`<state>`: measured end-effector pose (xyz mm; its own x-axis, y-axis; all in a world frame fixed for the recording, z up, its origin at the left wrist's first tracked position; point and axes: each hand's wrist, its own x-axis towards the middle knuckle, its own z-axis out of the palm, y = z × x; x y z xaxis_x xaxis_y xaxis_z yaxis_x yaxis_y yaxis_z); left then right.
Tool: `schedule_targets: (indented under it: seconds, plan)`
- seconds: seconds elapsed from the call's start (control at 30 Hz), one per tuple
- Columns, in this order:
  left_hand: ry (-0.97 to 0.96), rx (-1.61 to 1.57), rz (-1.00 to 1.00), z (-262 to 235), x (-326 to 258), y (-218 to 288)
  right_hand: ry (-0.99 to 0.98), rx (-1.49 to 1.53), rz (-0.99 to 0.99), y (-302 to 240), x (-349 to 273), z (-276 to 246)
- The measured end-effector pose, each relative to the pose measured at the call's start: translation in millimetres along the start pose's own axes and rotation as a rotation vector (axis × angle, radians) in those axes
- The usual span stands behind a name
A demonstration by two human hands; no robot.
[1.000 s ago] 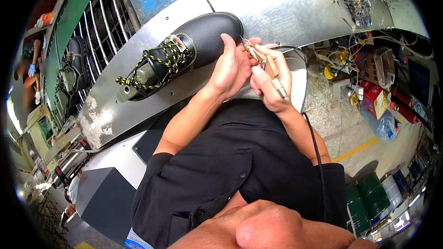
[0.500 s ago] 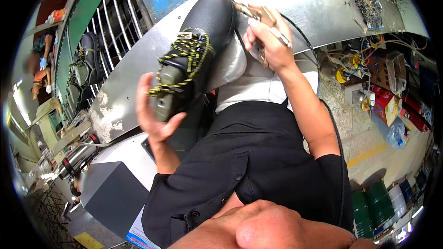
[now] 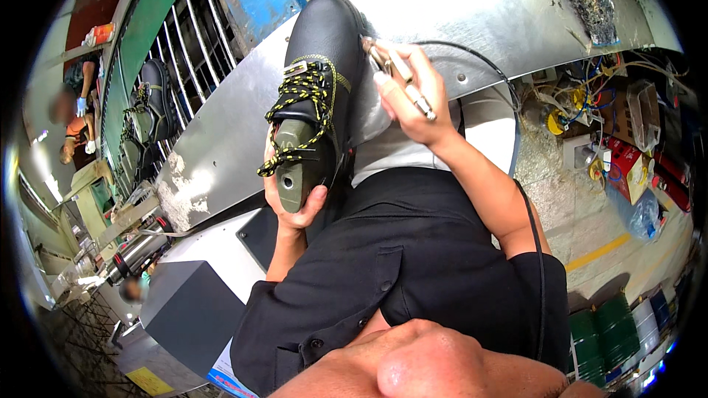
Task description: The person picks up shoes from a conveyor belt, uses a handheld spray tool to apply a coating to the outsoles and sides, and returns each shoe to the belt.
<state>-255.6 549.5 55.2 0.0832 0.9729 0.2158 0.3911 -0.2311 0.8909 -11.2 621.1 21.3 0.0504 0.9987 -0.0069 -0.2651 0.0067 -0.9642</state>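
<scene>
1. Since half a second ago, the black work boot [image 3: 318, 96] has turned more upright in front of the person, and the left hand [image 3: 293, 205] has settled under its heel end instead of gripping its side.
2. That left hand is closed around the olive-green shoe last [image 3: 297, 161] that sticks out of the boot's opening, thumb and fingers wrapped about it, so the boot is propped toe-away over the lap.
3. Over at the toe side, the right hand [image 3: 414, 96] is closed in a pen-like grip on a slim metal hand tool [image 3: 398, 77], whose tip touches or nearly touches the upper near the toe; a thin black cable [image 3: 525, 214] runs from it down past the right arm.
4. Judging by this, the boot is already lasted and laced with black-and-yellow laces [image 3: 301, 103], and finishing along the upper looks to be under way; how much remains cannot be told.
5. Behind lies a curved steel work surface [image 3: 487, 15]; another boot [image 3: 156, 96] sits on a green rack [image 3: 136, 44] to the left.
</scene>
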Motion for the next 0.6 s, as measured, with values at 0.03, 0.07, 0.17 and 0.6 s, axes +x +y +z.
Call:
schedule_targets:
  seconds: [0.03, 0.07, 0.17, 0.6]
  plan:
    - [-0.027, -0.005, -0.016, -1, 1, 1, 0.006, -0.016, -0.028, 1, -5, 1]
    - [-0.084, -0.010, -0.049, -7, 1, 1, 0.028, -0.106, -0.002, -3, -11, 0]
    - [-0.165, -0.112, -0.160, -6, 10, 16, -0.052, -0.251, -0.075, -12, -28, -4]
    - [0.232, -1.205, -0.349, 8, 159, -6, 0.618, 0.145, -0.321, -47, 50, -178]
